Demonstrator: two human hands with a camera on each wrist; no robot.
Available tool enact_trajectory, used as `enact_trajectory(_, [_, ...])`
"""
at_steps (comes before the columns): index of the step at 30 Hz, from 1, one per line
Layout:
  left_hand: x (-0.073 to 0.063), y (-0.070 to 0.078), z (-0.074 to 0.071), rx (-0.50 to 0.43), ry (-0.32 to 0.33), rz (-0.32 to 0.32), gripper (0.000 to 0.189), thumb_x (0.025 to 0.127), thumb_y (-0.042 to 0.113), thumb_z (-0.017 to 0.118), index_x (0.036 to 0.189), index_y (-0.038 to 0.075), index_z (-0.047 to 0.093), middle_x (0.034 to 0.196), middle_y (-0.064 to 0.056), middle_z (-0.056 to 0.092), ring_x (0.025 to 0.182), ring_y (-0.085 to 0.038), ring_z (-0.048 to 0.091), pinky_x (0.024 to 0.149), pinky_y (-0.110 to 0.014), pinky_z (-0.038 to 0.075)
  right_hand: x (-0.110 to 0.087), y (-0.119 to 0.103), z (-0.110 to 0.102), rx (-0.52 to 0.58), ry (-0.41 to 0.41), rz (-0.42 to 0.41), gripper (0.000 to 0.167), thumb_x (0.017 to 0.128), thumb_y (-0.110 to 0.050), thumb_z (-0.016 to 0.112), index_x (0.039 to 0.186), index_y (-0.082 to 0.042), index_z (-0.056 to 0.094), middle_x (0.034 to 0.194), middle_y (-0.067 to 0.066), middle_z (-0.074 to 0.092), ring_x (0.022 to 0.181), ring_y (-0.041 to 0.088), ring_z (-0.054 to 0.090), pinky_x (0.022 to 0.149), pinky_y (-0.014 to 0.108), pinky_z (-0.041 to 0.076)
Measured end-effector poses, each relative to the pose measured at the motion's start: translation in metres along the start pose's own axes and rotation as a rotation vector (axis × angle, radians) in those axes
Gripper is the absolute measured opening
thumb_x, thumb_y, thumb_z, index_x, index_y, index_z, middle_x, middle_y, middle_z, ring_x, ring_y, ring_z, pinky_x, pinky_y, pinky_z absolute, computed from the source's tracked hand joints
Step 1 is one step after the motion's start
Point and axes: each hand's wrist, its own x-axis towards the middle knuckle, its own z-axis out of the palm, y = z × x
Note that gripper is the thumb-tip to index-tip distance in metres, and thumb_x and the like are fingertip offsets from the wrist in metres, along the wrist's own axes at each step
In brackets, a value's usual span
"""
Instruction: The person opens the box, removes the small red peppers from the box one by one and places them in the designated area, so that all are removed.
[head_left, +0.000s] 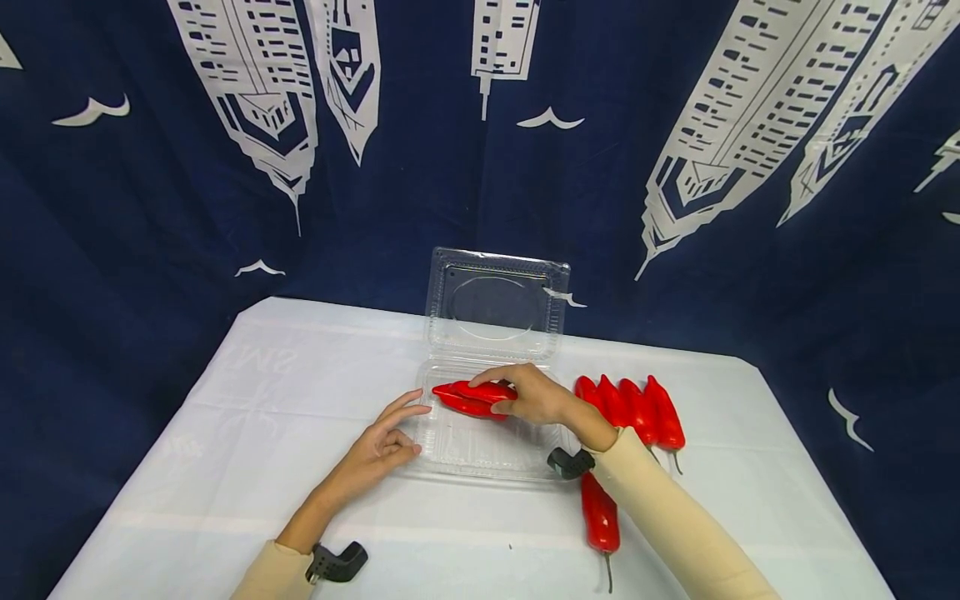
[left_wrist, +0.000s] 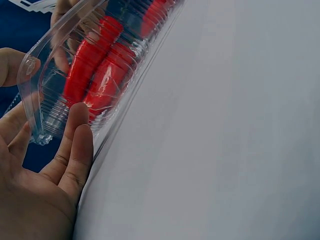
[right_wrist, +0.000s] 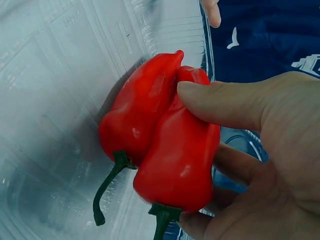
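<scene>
A clear plastic clamshell box (head_left: pixel 480 457) lies on the table with its lid (head_left: pixel 495 337) raised at the back. My right hand (head_left: pixel 538 397) reaches into the box and grips a red pepper (right_wrist: pixel 177 155) between thumb and fingers. Against it lies a second red pepper (right_wrist: pixel 134 112), its green stem pointing down in the right wrist view. My left hand (head_left: pixel 375 450) is at the box's left side, with extended fingers touching the rim and wall. Through the clear wall, the left wrist view shows red peppers (left_wrist: pixel 107 82).
Right of the box stands a row of several red peppers (head_left: pixel 637 408), partly behind the right forearm. One more pepper (head_left: pixel 600 517) lies nearer the front, below that wrist. White cloth (head_left: pixel 300 400) covers the table; a dark blue curtain (head_left: pixel 450 183) hangs behind.
</scene>
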Motion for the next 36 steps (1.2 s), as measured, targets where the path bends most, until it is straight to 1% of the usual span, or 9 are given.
enact_trajectory(10, [0.0002, 0.0014, 0.0005, 0.004, 0.004, -0.002, 0.056, 0.095, 0.005, 0.064, 0.147, 0.006, 0.047, 0.166, 0.000, 0.019, 0.089, -0.017, 0.065, 0.076, -0.020, 0.053, -0.0026, 0.0010, 0.0006, 0.023, -0.030, 0.015, 0.047, 0.087, -0.012, 0.077, 0.133, -0.016, 0.065, 0.133, 0.007, 0.065, 0.109, 0.024, 0.060, 0.094, 0.038, 0.054])
enact_trajectory(16, [0.0001, 0.0013, 0.0007, -0.005, 0.001, 0.000, 0.055, 0.095, 0.004, 0.064, 0.147, 0.005, 0.047, 0.166, -0.001, 0.019, 0.089, -0.024, 0.065, 0.075, -0.019, 0.053, -0.0035, 0.0030, 0.0006, 0.023, -0.031, 0.019, 0.048, 0.087, -0.012, 0.077, 0.134, -0.016, 0.064, 0.134, 0.007, 0.064, 0.109, 0.023, 0.060, 0.094, 0.037, 0.053])
enact_trajectory(18, [0.0002, 0.0012, 0.0009, -0.006, 0.000, 0.001, 0.055, 0.095, 0.004, 0.065, 0.147, 0.005, 0.047, 0.166, -0.001, 0.019, 0.089, -0.025, 0.065, 0.075, -0.019, 0.053, -0.0038, 0.0040, 0.0010, 0.016, -0.030, 0.006, 0.049, 0.088, -0.013, 0.077, 0.134, -0.016, 0.064, 0.135, 0.007, 0.064, 0.110, 0.023, 0.060, 0.095, 0.038, 0.053])
enact_trajectory(23, [0.0004, 0.0015, 0.0010, 0.002, 0.006, 0.000, 0.055, 0.094, 0.005, 0.065, 0.147, 0.005, 0.047, 0.166, -0.002, 0.019, 0.089, -0.020, 0.065, 0.076, -0.020, 0.053, -0.0053, 0.0048, 0.0014, -0.004, -0.014, -0.033, 0.050, 0.088, -0.013, 0.077, 0.136, -0.014, 0.063, 0.136, 0.008, 0.064, 0.111, 0.024, 0.060, 0.096, 0.042, 0.052])
enact_trajectory(29, [0.0002, 0.0017, 0.0012, 0.007, 0.011, -0.007, 0.056, 0.095, 0.006, 0.065, 0.147, 0.006, 0.047, 0.167, -0.001, 0.019, 0.090, -0.020, 0.065, 0.079, -0.021, 0.054, -0.0077, 0.0039, 0.0015, 0.013, 0.010, -0.027, 0.052, 0.088, -0.011, 0.076, 0.138, -0.013, 0.061, 0.140, 0.008, 0.061, 0.119, 0.026, 0.059, 0.103, 0.048, 0.049])
enact_trajectory(33, [0.0000, 0.0022, 0.0016, 0.008, 0.013, -0.010, 0.056, 0.095, 0.006, 0.066, 0.147, 0.006, 0.047, 0.166, 0.001, 0.019, 0.090, -0.019, 0.065, 0.079, -0.021, 0.054, -0.0094, 0.0038, 0.0017, 0.029, 0.032, -0.037, 0.055, 0.089, -0.010, 0.074, 0.141, -0.013, 0.058, 0.140, 0.009, 0.060, 0.122, 0.027, 0.058, 0.105, 0.049, 0.048])
enact_trajectory(36, [-0.0003, 0.0028, 0.0021, 0.009, 0.014, -0.017, 0.056, 0.094, 0.006, 0.066, 0.147, 0.006, 0.047, 0.166, 0.002, 0.020, 0.089, -0.017, 0.065, 0.078, -0.020, 0.054, -0.0104, 0.0048, 0.0025, 0.044, 0.043, -0.026, 0.058, 0.089, -0.009, 0.074, 0.144, -0.016, 0.055, 0.139, 0.011, 0.060, 0.122, 0.028, 0.057, 0.105, 0.048, 0.048])
